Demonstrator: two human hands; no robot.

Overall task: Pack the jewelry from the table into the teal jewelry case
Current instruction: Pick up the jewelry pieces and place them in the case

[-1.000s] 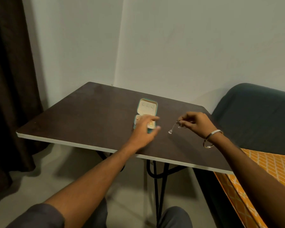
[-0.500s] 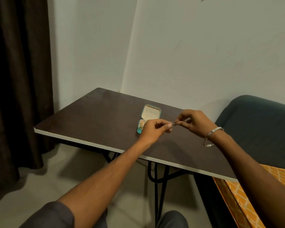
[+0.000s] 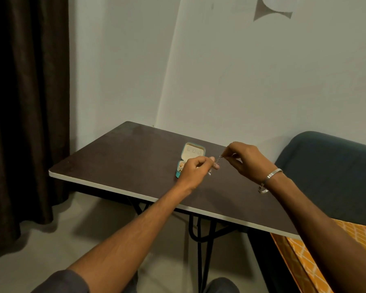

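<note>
The small teal jewelry case [image 3: 192, 151] lies open on the dark table [image 3: 135, 157], its cream lid flat toward the wall; gold pieces show in its lower half, partly hidden by my left hand. A small silver earring [image 3: 218, 159] is held just above the table, right of the case. My left hand [image 3: 195, 170] pinches its lower end. My right hand [image 3: 244, 157], with a silver bangle on the wrist, pinches its upper end.
The table's white front edge [image 3: 118, 188] runs diagonally across the view. A dark green sofa [image 3: 334, 166] with an orange patterned cover [image 3: 347, 250] stands at the right. A dark curtain [image 3: 25, 102] hangs at the left. Black table legs [image 3: 199, 240] stand below.
My left hand left the case and moved right to meet my right hand, and both now pinch the earring that my right hand alone held before. The camera view shifted left and up.
</note>
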